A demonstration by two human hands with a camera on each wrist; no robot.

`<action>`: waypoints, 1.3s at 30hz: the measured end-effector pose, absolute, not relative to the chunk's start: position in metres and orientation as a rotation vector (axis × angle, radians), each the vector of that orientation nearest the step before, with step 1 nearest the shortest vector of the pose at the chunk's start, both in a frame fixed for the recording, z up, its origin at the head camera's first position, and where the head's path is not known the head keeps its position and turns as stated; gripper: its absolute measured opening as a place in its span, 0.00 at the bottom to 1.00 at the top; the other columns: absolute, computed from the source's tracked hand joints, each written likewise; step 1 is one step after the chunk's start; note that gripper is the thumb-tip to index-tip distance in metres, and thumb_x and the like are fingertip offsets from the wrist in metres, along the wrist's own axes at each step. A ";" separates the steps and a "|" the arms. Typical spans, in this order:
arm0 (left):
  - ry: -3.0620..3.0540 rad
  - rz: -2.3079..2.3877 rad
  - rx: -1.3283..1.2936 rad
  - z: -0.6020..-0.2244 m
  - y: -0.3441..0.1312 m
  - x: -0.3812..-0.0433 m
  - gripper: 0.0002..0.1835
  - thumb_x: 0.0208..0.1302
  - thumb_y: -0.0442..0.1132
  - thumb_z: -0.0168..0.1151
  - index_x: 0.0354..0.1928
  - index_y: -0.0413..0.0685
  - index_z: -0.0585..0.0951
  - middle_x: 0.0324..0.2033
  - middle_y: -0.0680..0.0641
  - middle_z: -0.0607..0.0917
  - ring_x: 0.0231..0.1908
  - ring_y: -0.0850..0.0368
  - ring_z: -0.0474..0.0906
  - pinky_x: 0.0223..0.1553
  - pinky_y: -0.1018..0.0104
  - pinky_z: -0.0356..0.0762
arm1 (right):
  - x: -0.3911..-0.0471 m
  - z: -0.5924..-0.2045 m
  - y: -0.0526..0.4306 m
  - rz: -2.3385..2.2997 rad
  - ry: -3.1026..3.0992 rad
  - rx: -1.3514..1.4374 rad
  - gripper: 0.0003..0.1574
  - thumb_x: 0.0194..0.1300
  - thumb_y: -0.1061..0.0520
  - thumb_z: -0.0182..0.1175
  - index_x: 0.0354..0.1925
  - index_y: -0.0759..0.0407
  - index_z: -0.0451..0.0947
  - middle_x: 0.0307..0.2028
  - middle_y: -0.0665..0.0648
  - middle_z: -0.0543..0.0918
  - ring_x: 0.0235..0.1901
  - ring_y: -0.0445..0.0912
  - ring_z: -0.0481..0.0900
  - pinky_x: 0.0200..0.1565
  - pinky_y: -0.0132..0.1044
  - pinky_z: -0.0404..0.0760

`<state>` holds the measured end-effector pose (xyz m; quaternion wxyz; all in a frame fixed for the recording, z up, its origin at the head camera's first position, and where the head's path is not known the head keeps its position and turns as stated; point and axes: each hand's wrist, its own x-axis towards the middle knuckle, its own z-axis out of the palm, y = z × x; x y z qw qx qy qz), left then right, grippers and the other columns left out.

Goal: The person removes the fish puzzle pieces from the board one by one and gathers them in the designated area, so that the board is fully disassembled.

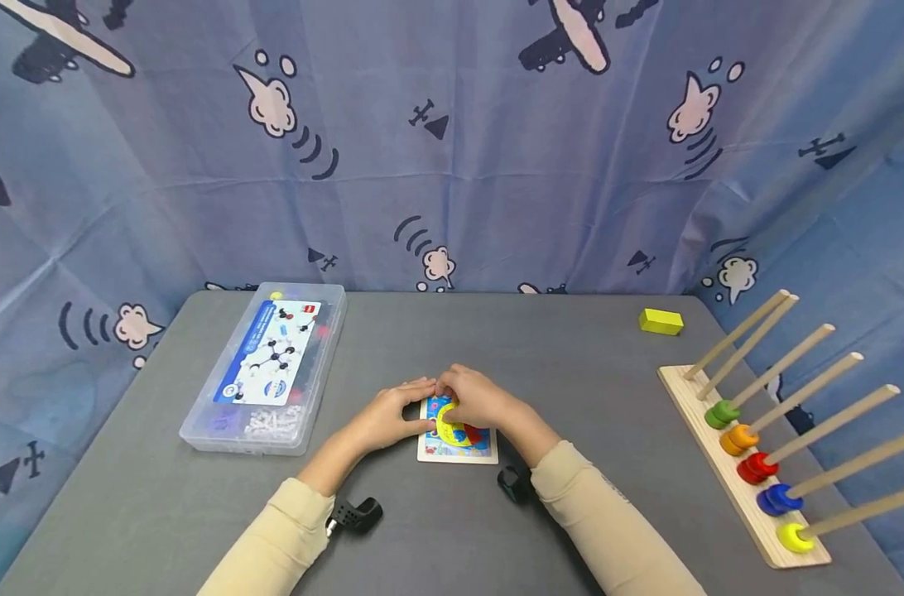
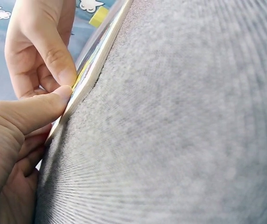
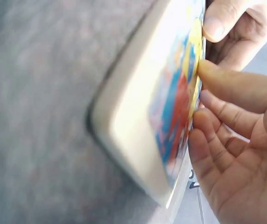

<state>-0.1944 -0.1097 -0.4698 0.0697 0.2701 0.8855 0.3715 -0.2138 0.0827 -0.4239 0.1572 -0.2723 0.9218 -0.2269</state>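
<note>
A small wooden picture puzzle with a pale border and a blue sea-coloured scene lies on the grey table. Its middle shows a yellow and red shape. My left hand holds the puzzle's left side, thumb at the near part of the edge and fingers toward the far corner. From the right, my right hand reaches over the board, thumb on the yellow part and curled fingertips at the far edge. Both hands meet close together at the far left corner, covering part of the picture.
A clear plastic case with a molecule-picture label stands to the left. On the right is a wooden peg rack with coloured rings and tall slanting rods. A yellow block sits near the back edge, before a blue patterned curtain.
</note>
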 end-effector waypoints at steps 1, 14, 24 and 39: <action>2.664 1.115 0.816 -0.470 -0.110 -0.195 0.32 0.59 0.45 0.66 0.64 0.41 0.72 0.65 0.45 0.71 0.69 0.49 0.61 0.68 0.48 0.60 | -0.214 -0.425 0.082 -0.655 2.635 -0.768 0.18 0.54 0.60 0.70 0.44 0.59 0.77 0.38 0.53 0.74 0.37 0.44 0.72 0.44 0.37 0.77; 2.667 1.135 0.802 -0.471 -0.111 -0.192 0.32 0.59 0.45 0.67 0.64 0.43 0.72 0.64 0.45 0.72 0.68 0.47 0.62 0.67 0.45 0.60 | -0.216 -0.429 0.081 -0.818 2.536 -0.651 0.18 0.54 0.64 0.69 0.40 0.57 0.71 0.37 0.55 0.69 0.37 0.47 0.68 0.39 0.37 0.72; 2.681 1.132 0.842 -0.471 -0.110 -0.194 0.32 0.58 0.45 0.67 0.63 0.41 0.72 0.64 0.43 0.73 0.67 0.47 0.63 0.67 0.49 0.62 | -0.217 -0.433 0.083 -0.891 2.543 -0.658 0.19 0.53 0.67 0.68 0.39 0.60 0.69 0.34 0.55 0.71 0.35 0.44 0.68 0.39 0.33 0.71; 2.703 1.093 0.872 -0.469 -0.110 -0.193 0.32 0.59 0.46 0.66 0.63 0.39 0.72 0.64 0.43 0.73 0.67 0.46 0.64 0.66 0.48 0.64 | -0.215 -0.430 0.091 -0.879 2.643 -0.653 0.13 0.54 0.64 0.68 0.38 0.60 0.77 0.32 0.52 0.75 0.33 0.42 0.71 0.37 0.33 0.76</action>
